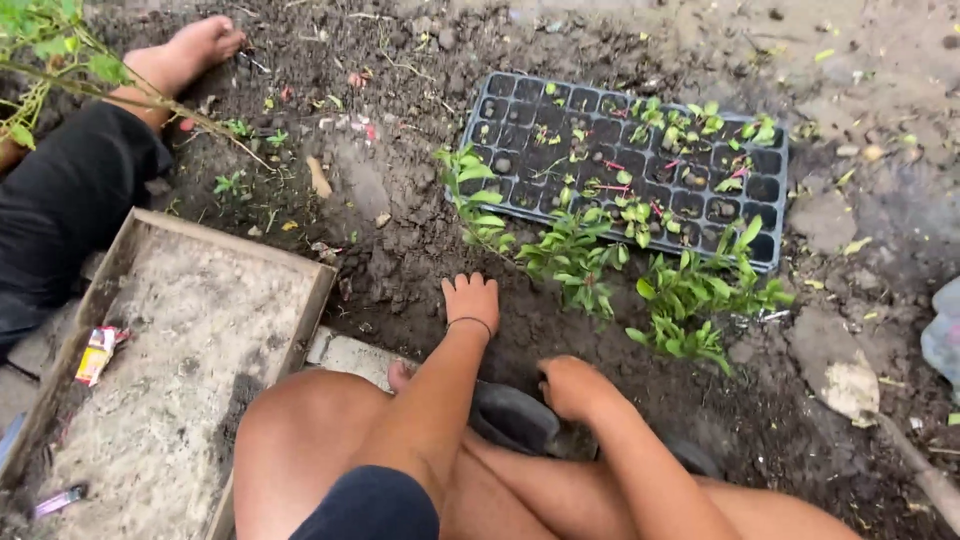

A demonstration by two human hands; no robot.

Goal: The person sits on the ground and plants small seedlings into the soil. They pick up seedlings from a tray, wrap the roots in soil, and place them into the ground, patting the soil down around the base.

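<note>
Head view — right hand [572, 387] fingers hidden

Dark, loose, crumbly garden soil [400, 250] carried everything. A black plastic seedling tray [775, 195] with many small square cells lay flat on it at the far right, some cells holding small green sprouts. Just in front of the tray, a row of leafy green seedlings [590, 260] stood in the earth. At the left sat a shallow rectangular wooden box [315, 300], its floor dusted with pale sandy grit. A pale flat stone [850, 388] rested at the right.
</note>
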